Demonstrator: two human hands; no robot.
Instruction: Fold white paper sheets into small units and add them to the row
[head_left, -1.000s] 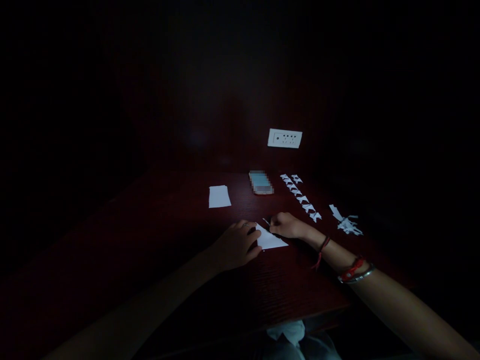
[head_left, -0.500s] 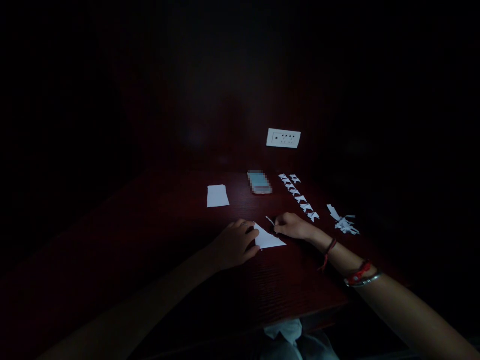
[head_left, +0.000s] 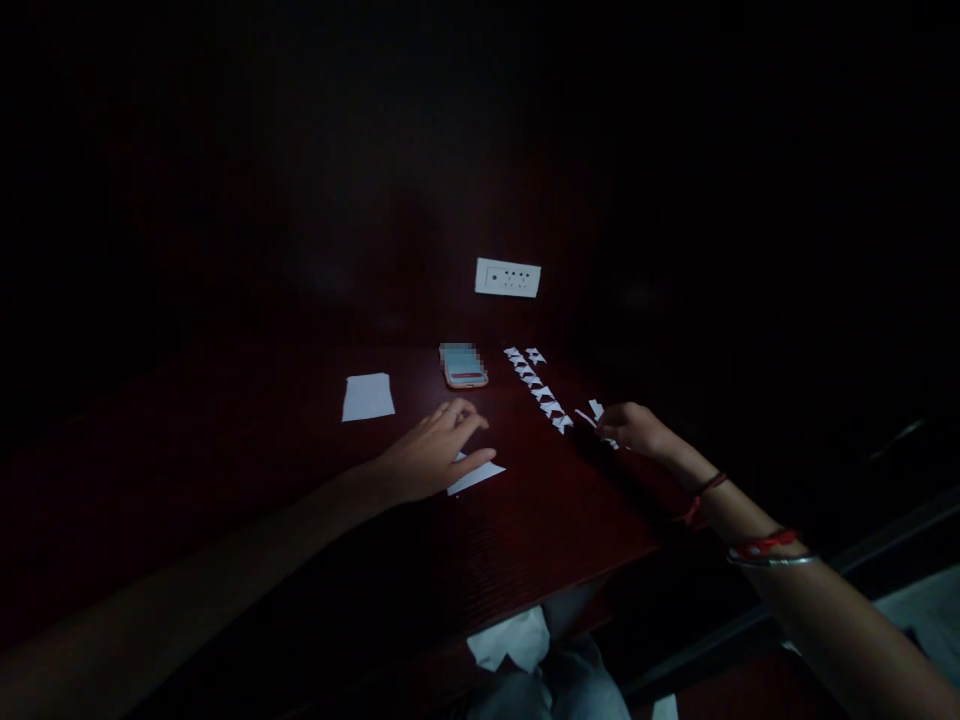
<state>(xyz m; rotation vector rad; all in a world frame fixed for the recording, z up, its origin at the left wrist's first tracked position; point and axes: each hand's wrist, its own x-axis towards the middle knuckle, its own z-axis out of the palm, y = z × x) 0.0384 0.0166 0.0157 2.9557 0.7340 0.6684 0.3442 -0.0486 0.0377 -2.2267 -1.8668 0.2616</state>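
Observation:
My left hand (head_left: 435,452) hovers over or rests at a white piece of paper (head_left: 480,473), thumb and fingers apart; whether it touches the paper is hard to tell. Part of that paper is hidden under the hand. Over on the right, my right hand (head_left: 639,430) pinches a thin paper strip (head_left: 586,418). Beneath its fingers lie paper scraps (head_left: 596,407), mostly covered by the hand. Left of them runs a row of small folded or cut paper pieces (head_left: 541,393), with one more piece (head_left: 535,355) beside its far end.
A stack of white paper (head_left: 368,397) lies on the dark red table (head_left: 517,530) at the left. A phone (head_left: 465,366) with a blurred screen lies farther back. A white socket panel (head_left: 508,278) is on the wall. Pale cloth (head_left: 514,638) shows below the table's front edge.
My right hand has moved right with the strip, from beside the paper to the scraps. My left hand's fingers have lifted and spread. The view has turned to the right.

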